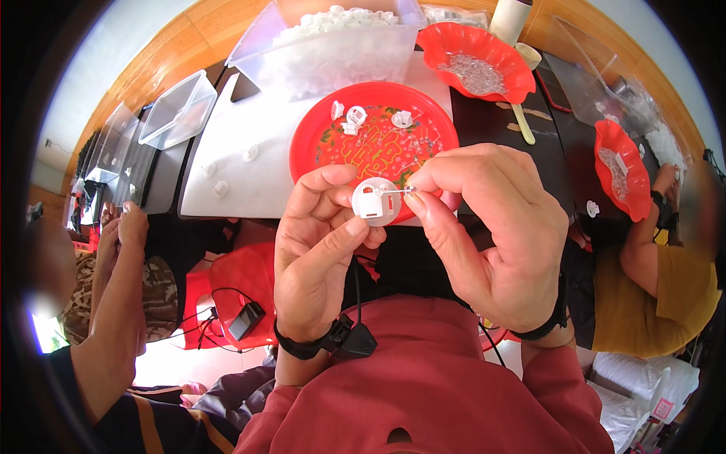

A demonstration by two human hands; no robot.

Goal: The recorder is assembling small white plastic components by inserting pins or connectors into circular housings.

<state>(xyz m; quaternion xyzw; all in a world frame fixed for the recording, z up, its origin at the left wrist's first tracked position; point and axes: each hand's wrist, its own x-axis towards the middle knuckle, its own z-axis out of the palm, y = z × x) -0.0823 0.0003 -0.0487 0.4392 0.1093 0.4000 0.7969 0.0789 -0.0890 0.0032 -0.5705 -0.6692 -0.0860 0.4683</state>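
My left hand [314, 253] pinches a round white plastic part [370, 206] by its edge, thumb below and fingers behind. A square raised block and slots show on its face. My right hand [503, 219] grips a tiny thin piece [399, 191] between thumb and forefinger. Its inner end lies at the white part's face; whether it sits in a slot I cannot tell. Just beyond both hands is a red plate [304, 136] with a printed pattern. Several white plastic parts [355, 115] and small clear pieces lie on it.
A clear bin [302, 72] heaped with white parts stands behind the plate. Red scalloped bowls [522, 64] of small clear pieces stand at the right, one near a cream-handled utensil [522, 125]. Loose white parts [250, 153] dot the white board [227, 121]. People sit on both sides.
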